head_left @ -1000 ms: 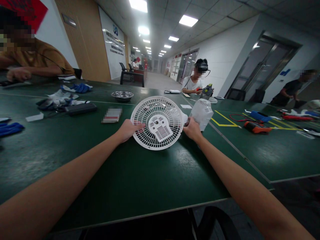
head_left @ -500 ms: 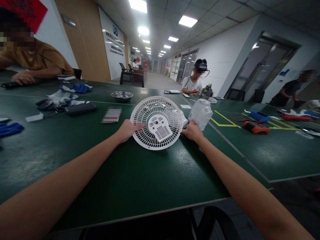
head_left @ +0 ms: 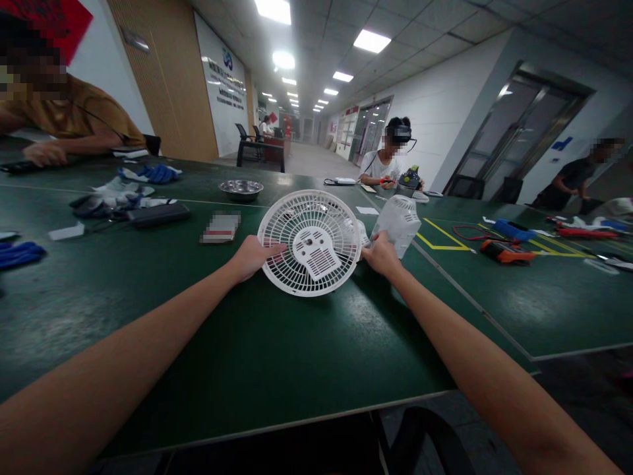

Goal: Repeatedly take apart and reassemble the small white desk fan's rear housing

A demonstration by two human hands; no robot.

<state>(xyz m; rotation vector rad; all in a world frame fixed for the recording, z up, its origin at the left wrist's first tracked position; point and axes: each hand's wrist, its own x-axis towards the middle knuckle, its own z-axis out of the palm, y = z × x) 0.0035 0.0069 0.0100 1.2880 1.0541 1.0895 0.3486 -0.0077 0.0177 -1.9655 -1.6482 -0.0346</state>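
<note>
A round white plastic fan grille stands tilted above the near part of the green, smooth-surfaced table, its slotted centre plate turned to the wearer; I cannot tell whether its lower edge touches the tabletop. At the grille's left edge, the left hand pinches the rim, thumb laid over the front ribs and fingers behind. At its right edge, the right hand has its fingers bent between the rim and a boxy white plastic housing just to the right; I cannot tell which part they pinch. Left of the grille lies a flat rectangular item, blurred out, and further left a long dark case. Beyond the grille to the left sits a round shiny metal bowl. Well to its right rests an orange-and-black boxy meter. Across the table from the grille are 2 people: 1 in a white shirt, beyond it to the right, and 1 in a brown shirt, far to its left.
</note>
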